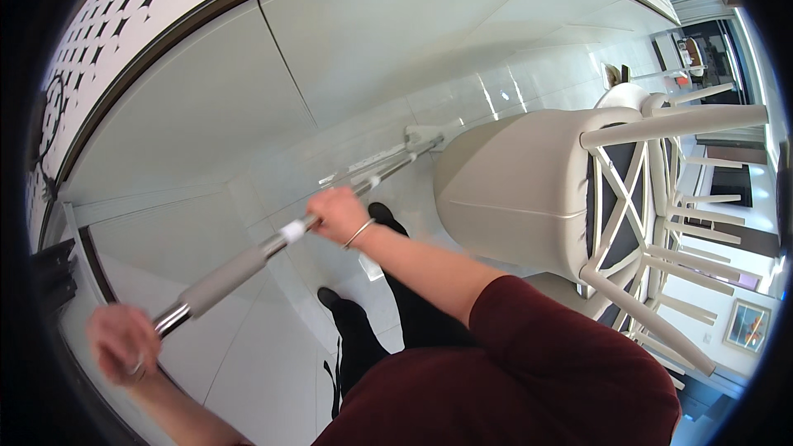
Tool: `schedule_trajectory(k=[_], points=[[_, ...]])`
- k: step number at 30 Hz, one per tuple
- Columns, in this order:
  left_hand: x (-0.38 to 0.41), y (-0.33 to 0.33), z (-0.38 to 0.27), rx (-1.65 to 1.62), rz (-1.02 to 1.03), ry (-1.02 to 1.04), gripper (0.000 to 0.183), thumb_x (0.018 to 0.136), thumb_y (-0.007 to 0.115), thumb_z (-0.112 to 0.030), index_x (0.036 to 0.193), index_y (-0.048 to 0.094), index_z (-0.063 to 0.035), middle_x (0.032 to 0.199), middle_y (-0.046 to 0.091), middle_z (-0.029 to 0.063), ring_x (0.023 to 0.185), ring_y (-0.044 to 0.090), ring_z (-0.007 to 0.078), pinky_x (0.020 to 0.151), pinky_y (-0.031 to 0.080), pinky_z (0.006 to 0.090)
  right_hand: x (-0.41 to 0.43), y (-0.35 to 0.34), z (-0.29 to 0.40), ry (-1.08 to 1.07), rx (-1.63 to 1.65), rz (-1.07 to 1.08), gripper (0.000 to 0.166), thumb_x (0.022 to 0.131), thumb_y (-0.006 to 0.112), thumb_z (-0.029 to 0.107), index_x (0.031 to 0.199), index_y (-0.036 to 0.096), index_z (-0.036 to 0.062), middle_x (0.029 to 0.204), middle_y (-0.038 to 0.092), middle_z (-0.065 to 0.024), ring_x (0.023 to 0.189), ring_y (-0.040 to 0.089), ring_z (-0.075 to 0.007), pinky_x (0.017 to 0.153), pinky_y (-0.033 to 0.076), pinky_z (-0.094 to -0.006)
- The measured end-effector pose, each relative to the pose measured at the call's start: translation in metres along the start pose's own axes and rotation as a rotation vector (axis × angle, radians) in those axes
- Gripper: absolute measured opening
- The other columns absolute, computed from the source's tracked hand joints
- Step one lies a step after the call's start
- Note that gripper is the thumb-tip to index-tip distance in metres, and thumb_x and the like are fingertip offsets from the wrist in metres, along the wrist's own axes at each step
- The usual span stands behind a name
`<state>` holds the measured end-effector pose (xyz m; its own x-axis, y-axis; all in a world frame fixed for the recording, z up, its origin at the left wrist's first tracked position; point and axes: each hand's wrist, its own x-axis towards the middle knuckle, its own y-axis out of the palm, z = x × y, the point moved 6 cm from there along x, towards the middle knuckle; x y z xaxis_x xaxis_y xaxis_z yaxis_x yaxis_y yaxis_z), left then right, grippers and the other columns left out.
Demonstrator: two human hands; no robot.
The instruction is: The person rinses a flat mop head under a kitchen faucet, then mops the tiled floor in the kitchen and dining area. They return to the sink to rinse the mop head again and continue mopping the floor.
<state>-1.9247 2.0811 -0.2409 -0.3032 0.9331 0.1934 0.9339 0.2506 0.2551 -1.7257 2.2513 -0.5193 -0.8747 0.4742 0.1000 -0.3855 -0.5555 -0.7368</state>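
Observation:
A mop's metal telescopic pole with a grey foam grip (226, 282) runs diagonally across the view. My left hand (124, 344), slightly blurred, is closed around the metal upper end of the pole. Farther down the pole, just beyond a white collar (292, 231), my right hand (337, 214), with a bracelet at the wrist, grips the shaft. At the far end a pale flat mop head (424, 134) lies on the glossy tile floor, near the base of the pale panels and a beige chair. Its exact edges are hard to make out.
Beige upholstered chairs (514, 179) are raised upside down on the right, legs sticking out. Pale smooth panels (396, 25) stand along the far side, below a patterned white surface (133, 6). My feet in dark shoes (384, 214) are on the floor near the pole.

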Motion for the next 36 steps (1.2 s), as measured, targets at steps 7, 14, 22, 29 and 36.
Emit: schedule_trajectory(k=[7,14,22,29,36], points=[[-0.036,0.008,-0.041,0.034,-0.341,0.019,0.047,0.082,0.069,-0.034,0.05,0.046,-0.009,0.038,0.044,-0.0023,0.029,0.047,0.0125,0.035,0.042,0.0224,0.006,0.015,0.032,-0.11,0.002,0.185,0.017,0.064,0.07,0.025,0.071,0.058,0.0152,0.066,0.06,-0.0043,0.069,0.061,-0.026,0.066,0.045,-0.0384],[0.022,0.112,0.162,-0.254,-0.29,-0.147,0.018,0.082,0.06,-0.011,0.067,0.055,-0.0013,0.053,0.053,0.0084,0.043,0.047,0.0174,0.049,0.038,0.0264,-0.02,-0.073,-0.202,0.045,-0.343,0.253,0.015,0.062,0.07,0.021,0.072,0.061,0.0134,0.075,0.063,-0.0079,0.081,0.061,-0.0298,0.071,0.047,-0.0417],[0.084,0.152,0.166,-0.072,-0.04,-0.129,0.008,0.072,0.062,-0.005,0.068,0.057,-0.0008,0.059,0.054,0.0039,0.05,0.045,0.0123,0.045,0.032,0.0247,-0.008,-0.113,-0.238,0.261,-0.277,-0.04,0.023,0.07,0.072,0.029,0.068,0.062,0.0086,0.072,0.062,-0.0096,0.074,0.058,-0.032,0.071,0.046,-0.0415],[-0.013,0.087,0.06,0.116,-0.124,0.044,0.015,0.076,0.047,-0.004,0.061,0.05,-0.0054,0.041,0.044,0.0003,0.031,0.039,0.0118,0.043,0.038,0.0268,0.0,-0.032,-0.082,0.069,-0.169,-0.148,0.028,0.065,0.076,0.027,0.059,0.057,0.0076,0.062,0.058,-0.0104,0.068,0.057,-0.0308,0.061,0.043,-0.0417],[-0.14,0.024,-0.075,0.182,-0.288,0.049,0.043,0.086,0.062,-0.04,0.062,0.051,-0.0068,0.04,0.041,-0.0066,0.032,0.045,0.0089,0.039,0.037,0.0237,0.005,0.068,0.103,-0.034,0.075,-0.161,0.032,0.067,0.075,0.033,0.056,0.055,0.0096,0.059,0.057,-0.0076,0.066,0.055,-0.0298,0.063,0.04,-0.0415]])
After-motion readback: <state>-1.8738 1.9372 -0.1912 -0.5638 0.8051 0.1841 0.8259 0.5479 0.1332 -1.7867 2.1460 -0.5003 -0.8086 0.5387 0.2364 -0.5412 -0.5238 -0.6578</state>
